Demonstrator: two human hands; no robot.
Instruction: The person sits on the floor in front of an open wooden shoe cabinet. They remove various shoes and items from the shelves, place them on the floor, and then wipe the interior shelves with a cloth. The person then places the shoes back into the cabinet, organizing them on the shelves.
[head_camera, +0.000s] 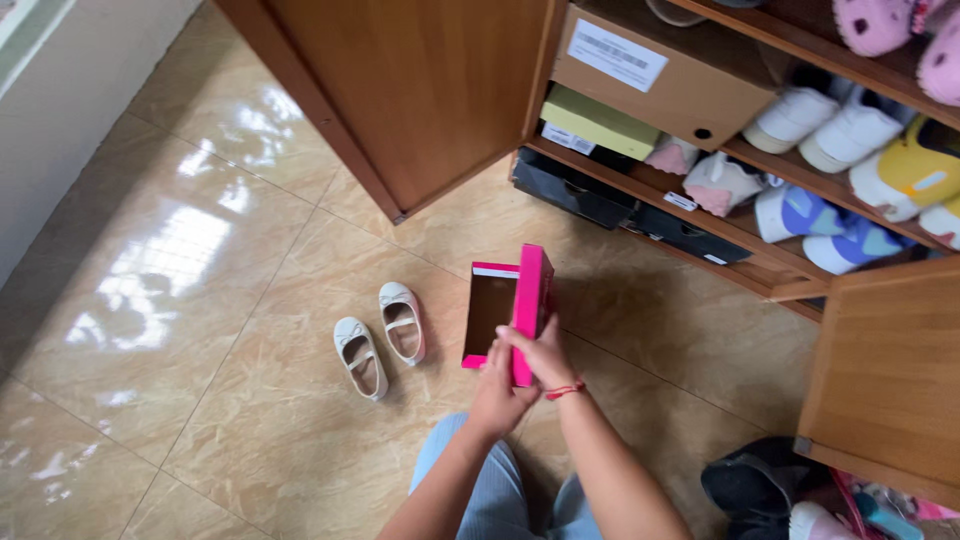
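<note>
While both hands grip it, a pink shoebox (510, 310) stands open above the tiled floor (200, 300).

Left hand (497, 395) wraps the box's near end; right hand (545, 355) closes on the raised lid edge, a red string at its wrist. Two small white shoes (382, 336) lie on the floor just left of the hands; shoe shelves (700, 190) stand beyond them.
</note>
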